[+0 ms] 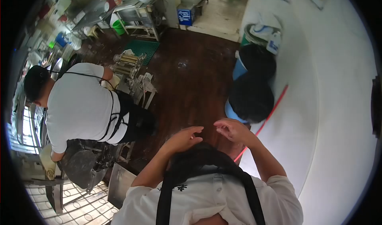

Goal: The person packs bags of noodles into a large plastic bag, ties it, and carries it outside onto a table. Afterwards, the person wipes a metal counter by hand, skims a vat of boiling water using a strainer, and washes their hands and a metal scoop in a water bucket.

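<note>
Both of my hands are raised in front of my chest, apart from each other, over the dark apron (203,157) I wear. My left hand (186,138) has its fingers loosely bent and apart, with nothing held. My right hand (230,129) is also empty, its fingers slightly curled and spread toward the left. Beyond it stand two blue bins with black covers, the nearer cover (251,99) just past my right hand. A red pole (272,110) leans along the white wall beside my right forearm.
A co-worker (81,101) in a white shirt bends over a machine (81,167) at the left. Metal equipment with rollers (129,64), a green mat (143,50) and a metal table (137,16) stand farther off. Dark brown floor (191,77) lies ahead, and a white wall (338,105) at the right.
</note>
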`<state>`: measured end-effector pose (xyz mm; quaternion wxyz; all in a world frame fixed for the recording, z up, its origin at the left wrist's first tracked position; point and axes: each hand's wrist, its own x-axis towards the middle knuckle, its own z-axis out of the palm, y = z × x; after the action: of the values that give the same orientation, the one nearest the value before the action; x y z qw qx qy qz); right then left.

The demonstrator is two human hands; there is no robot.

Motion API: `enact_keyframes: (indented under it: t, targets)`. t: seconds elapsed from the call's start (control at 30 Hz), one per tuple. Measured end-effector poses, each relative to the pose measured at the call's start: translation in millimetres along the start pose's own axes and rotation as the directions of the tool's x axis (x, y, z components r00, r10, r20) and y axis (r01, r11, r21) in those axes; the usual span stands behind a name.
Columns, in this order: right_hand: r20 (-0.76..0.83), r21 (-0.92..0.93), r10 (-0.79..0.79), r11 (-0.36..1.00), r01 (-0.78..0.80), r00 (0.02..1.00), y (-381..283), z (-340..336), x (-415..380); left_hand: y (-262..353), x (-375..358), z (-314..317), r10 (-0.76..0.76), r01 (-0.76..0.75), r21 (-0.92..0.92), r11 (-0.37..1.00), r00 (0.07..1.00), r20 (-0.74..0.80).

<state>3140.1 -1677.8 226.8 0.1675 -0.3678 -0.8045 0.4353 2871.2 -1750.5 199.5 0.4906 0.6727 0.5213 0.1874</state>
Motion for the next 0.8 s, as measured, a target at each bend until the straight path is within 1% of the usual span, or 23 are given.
enact_keyframes:
  t: [0.03,0.07,0.13,0.17,0.23,0.27,0.33,0.37,0.4,0.43,0.5,0.53,0.57,0.63,0.67,0.73,0.77,0.8]
  targets:
    - [0.048,-0.017,-0.062,0.998,0.063,0.997,4.0,-14.2,36.1,-13.7,15.9,-15.2,-0.038,0.036,-0.028,0.999,0.998,-0.048]
    - [0.058,-0.04,-0.127,0.991,0.13,0.99,14.1,-22.7,71.0,-24.9,32.0,-32.0,-0.07,0.067,-0.04,0.997,0.995,-0.074]
    - [0.084,-0.056,-0.132,0.989,0.137,0.988,32.0,-35.9,133.8,-47.2,67.2,-66.3,-0.133,0.125,-0.067,0.99,0.984,-0.118]
    - [0.092,-0.069,-0.14,0.987,0.146,0.986,41.0,-43.6,168.0,-57.9,91.3,-87.5,-0.131,0.12,-0.087,0.989,0.983,-0.131]
    - [0.127,0.017,-0.014,1.0,0.012,0.992,73.3,-45.8,227.1,-78.6,133.8,-129.2,-0.138,0.12,-0.13,0.984,0.981,-0.139]
    - [0.141,0.049,0.044,0.997,-0.052,0.989,80.4,-54.9,257.0,-83.2,158.4,-154.7,-0.148,0.137,-0.086,0.987,0.98,-0.134]
    - [0.19,-0.051,0.064,0.997,-0.055,0.98,87.5,-84.0,308.7,-86.8,216.9,-205.9,-0.163,0.164,0.001,0.986,0.977,-0.135]
    - [0.226,-0.088,0.092,0.993,-0.074,0.97,91.2,-95.0,327.8,-85.3,243.0,-228.4,-0.08,0.089,0.053,0.995,0.987,-0.142]
    - [0.253,-0.065,0.08,0.996,-0.065,0.964,101.4,-107.9,348.8,-83.8,271.0,-254.6,-0.005,0.021,0.107,0.994,0.99,-0.144]
    - [0.241,-0.057,0.118,0.993,-0.107,0.963,110.8,-122.4,367.5,-79.9,297.7,-281.9,0.067,-0.043,0.168,0.985,0.988,-0.14]
    - [0.205,-0.046,0.173,0.985,-0.167,0.963,131.9,-153.2,409.7,-59.1,346.5,-332.1,0.121,-0.094,0.209,0.973,0.985,-0.125]
    - [0.177,0.035,0.214,0.974,-0.224,0.961,147.9,-162.7,431.7,-53.2,370.0,-353.8,0.15,-0.124,0.209,0.97,0.982,-0.117]
    - [0.177,0.04,0.235,0.968,-0.246,0.956,160.6,-174.6,457.3,-50.6,392.6,-374.3,0.178,-0.153,0.207,0.966,0.978,-0.109]
    - [0.189,0.051,0.287,0.952,-0.301,0.939,184.1,-195.5,507.7,-50.4,432.6,-409.4,0.183,-0.158,0.181,0.971,0.974,-0.134]
    - [0.185,0.036,0.248,0.965,-0.259,0.951,194.3,-206.7,536.3,-54.3,451.0,-426.5,0.187,-0.162,0.167,0.973,0.97,-0.152]
    - [0.222,0.021,0.175,0.983,-0.184,0.959,208.7,-230.4,604.9,-92.3,488.4,-449.0,0.145,-0.117,0.14,0.983,0.968,-0.205]
    - [0.234,0.014,0.131,0.99,-0.138,0.963,205.6,-244.9,646.9,-105.3,505.2,-468.5,0.129,-0.1,0.134,0.986,0.963,-0.235]
    - [0.254,-0.087,0.132,0.99,-0.113,0.958,200.1,-257.7,687.3,-117.7,513.8,-483.4,0.079,-0.042,0.135,0.99,0.957,-0.28]
